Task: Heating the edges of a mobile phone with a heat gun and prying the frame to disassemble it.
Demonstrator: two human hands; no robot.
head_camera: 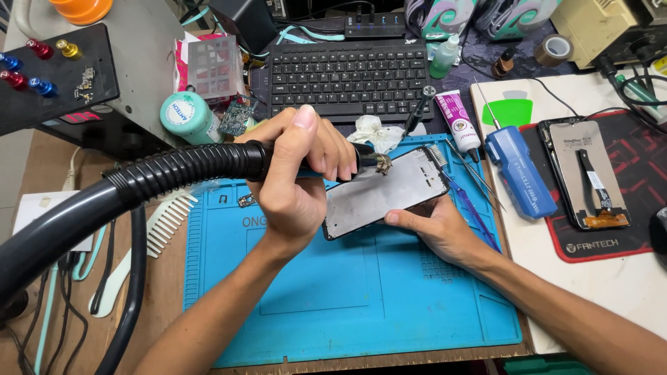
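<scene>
My left hand (295,184) grips the handle of a hot-air wand with a thick black ribbed hose (187,167) that runs off to the lower left. The wand's metal nozzle (381,163) sits at the upper edge of an opened phone frame (385,194), grey inside and tilted up at the right. My right hand (434,226) holds that frame from below at its right side, thumb on the lower edge. Both are above a blue silicone work mat (333,292).
A black keyboard (347,73) lies behind the mat. To the right are a glue tube (458,121), tweezers (472,170), a blue electric screwdriver (517,170) and a second opened phone (587,173) on a red-black pad. A teal can (187,117) and white comb (167,222) lie left.
</scene>
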